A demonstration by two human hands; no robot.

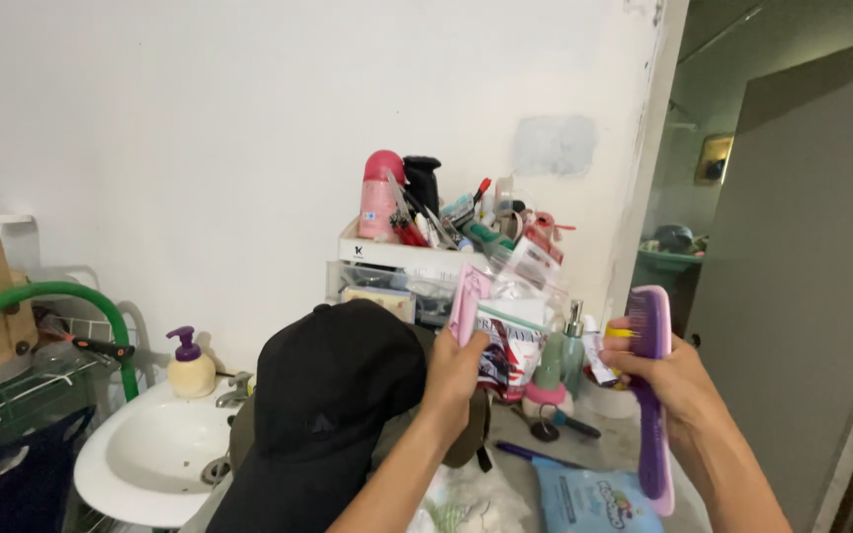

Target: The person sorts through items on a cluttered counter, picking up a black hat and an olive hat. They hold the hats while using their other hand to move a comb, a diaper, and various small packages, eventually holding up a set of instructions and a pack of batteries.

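My left hand [453,373] is raised in front of a cluttered shelf and grips a flat pink packet [467,298] upright by its lower edge. My right hand [665,380] is closed around a purple comb [652,395], held upright with its teeth facing left and its lower end hanging past my wrist. A black cap [323,415] lies just left of my left forearm, on top of an olive-coloured item. Behind my hands stands a white organiser box [392,255] crammed with a pink bottle [380,194], a black container, pens and small tubes.
A white sink [140,464] with a cream pump bottle [190,367] sits at lower left. A green hose [41,296] and wire rack stand at far left. A blue packet [594,498], a green pump bottle [570,347] and scissors lie between my hands. A doorway opens at right.
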